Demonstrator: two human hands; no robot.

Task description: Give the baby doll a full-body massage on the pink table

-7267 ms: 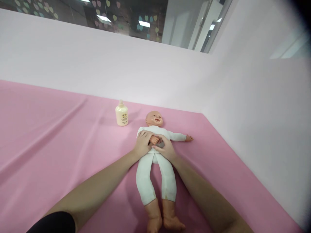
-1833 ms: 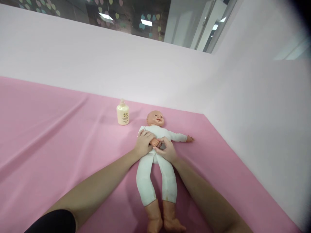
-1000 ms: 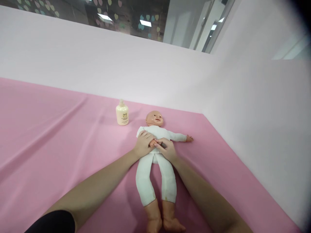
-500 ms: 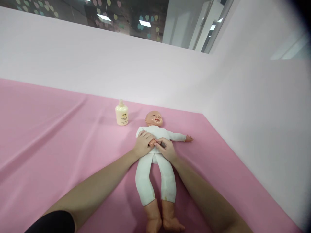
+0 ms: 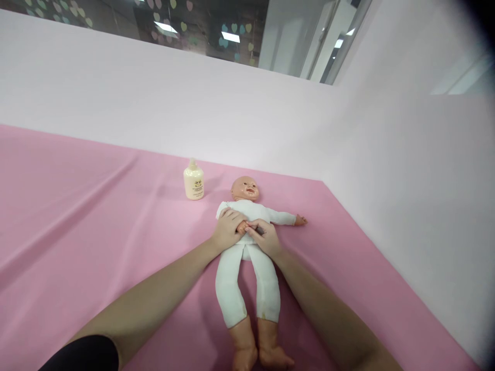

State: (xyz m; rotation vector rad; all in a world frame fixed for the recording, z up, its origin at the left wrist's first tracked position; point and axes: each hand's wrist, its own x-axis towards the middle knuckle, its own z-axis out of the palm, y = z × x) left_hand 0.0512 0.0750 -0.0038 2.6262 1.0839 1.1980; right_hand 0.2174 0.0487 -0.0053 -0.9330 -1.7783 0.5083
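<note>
A baby doll [image 5: 247, 270] in a white cloth suit lies on its back, head away from me and feet toward me. My left hand [image 5: 228, 229] is wrapped around the doll's arm on the left, which is bent across its belly. The doll's small hand [image 5: 242, 227] pokes out past my fingers. With thumb and fingers pinched, my right hand [image 5: 263, 236] holds the fingers of that doll hand. The doll's other arm [image 5: 284, 217] stretches out to the right, touched by neither hand.
A cream pump bottle [image 5: 194, 181] stands upright left of the doll's head. Pink, lightly creased sheeting [image 5: 116, 216] covers the surface. White walls [image 5: 174, 98] rise behind and on the right, with a window [image 5: 209, 31] above.
</note>
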